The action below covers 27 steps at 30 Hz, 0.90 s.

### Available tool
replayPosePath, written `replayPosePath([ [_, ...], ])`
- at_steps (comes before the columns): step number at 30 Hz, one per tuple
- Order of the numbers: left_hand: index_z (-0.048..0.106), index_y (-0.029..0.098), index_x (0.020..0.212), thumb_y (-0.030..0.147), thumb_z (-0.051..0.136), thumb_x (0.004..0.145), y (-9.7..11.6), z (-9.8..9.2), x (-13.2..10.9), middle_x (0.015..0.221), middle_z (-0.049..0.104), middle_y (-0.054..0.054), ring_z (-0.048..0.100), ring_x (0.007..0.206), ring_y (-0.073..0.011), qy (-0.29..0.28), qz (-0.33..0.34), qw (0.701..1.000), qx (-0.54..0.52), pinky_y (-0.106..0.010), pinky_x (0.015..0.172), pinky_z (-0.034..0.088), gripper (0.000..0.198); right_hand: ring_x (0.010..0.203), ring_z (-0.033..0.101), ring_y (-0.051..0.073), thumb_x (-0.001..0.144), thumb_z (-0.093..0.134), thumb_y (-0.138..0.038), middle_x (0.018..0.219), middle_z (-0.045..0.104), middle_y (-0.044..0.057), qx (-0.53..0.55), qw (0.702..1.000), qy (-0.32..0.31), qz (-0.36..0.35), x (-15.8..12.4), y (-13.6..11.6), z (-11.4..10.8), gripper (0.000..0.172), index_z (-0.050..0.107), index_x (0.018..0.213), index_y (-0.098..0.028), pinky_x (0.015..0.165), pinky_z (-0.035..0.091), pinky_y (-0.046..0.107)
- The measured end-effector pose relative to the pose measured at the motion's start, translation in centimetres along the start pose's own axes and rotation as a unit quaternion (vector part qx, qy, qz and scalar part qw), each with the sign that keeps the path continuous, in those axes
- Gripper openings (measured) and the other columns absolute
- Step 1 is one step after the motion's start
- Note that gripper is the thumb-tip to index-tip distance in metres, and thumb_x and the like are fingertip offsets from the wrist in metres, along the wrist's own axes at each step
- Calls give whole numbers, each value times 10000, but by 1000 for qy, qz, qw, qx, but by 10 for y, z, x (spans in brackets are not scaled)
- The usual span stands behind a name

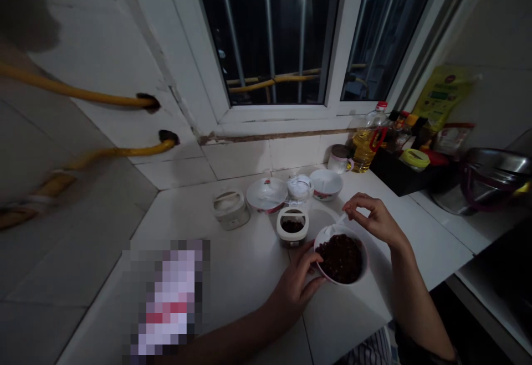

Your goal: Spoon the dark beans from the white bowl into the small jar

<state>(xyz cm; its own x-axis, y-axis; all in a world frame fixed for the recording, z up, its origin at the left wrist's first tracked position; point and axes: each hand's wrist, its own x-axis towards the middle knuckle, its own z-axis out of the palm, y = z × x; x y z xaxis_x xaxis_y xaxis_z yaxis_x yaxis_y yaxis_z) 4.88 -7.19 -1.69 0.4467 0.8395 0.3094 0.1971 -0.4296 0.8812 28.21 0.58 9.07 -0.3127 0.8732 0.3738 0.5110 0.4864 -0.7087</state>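
A white bowl (363,268) holds a dark reddish-brown, chunky mixture (341,258) and stands on the white tiled counter. My left hand (297,279) is closed on the bowl's left rim, with the fingertips at its edge and the thumb low on its side. Pinched in my right hand (374,218) is the handle of a white spoon (331,231). The spoon's head rests inside the bowl at the upper left of the mixture. Just left of the bowl, a small pale-rimmed seasoning jar (292,239) contains dark stuff.
Behind stand a lidded container (231,218), a floral bowl (266,192), a bag of white stuff (300,188), another bowl (327,182) and a mug (339,159). Rightward are an oil bottle (361,153), a black box (388,174) and a metal pot (451,190). A blurred-out patch (172,293) covers the left.
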Motion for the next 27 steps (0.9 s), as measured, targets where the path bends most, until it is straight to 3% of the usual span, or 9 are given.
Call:
replayPosePath([
  [7, 519, 228, 1085, 187, 541, 886, 1, 0, 1, 1378, 455, -108, 573, 1099, -216, 4, -5, 1000, 5, -329, 884, 530, 205, 749, 589, 199, 844, 577, -255, 764, 661, 57, -49, 998, -22, -16, 0, 3, 3, 135, 690, 787, -209, 736, 459, 354],
  [15, 515, 228, 1092, 188, 537, 886, 1, -1, 0, 1358, 467, -111, 569, 1097, -220, -1, -1, 1000, 4, -331, 892, 520, 212, 798, 593, 199, 794, 583, -180, 741, 688, 37, -36, 988, -147, 1, 1, -4, 15, 140, 715, 765, -218, 791, 453, 352],
  [21, 518, 234, 1115, 188, 534, 891, -1, -1, 0, 1370, 456, -107, 571, 1033, -204, -4, -1, 1000, 19, -329, 875, 511, 230, 610, 567, 156, 779, 618, -334, 664, 655, 24, 81, 985, -105, 109, 4, 4, 13, 174, 689, 743, -180, 627, 452, 290],
  [27, 552, 236, 1109, 205, 556, 877, 1, -1, 1, 1343, 494, -111, 578, 915, -196, 6, -7, 1000, 26, -342, 845, 517, 234, 595, 551, 153, 734, 671, -389, 558, 612, -5, 125, 979, -71, 142, 7, 12, 7, 222, 699, 736, -168, 669, 428, 295],
])
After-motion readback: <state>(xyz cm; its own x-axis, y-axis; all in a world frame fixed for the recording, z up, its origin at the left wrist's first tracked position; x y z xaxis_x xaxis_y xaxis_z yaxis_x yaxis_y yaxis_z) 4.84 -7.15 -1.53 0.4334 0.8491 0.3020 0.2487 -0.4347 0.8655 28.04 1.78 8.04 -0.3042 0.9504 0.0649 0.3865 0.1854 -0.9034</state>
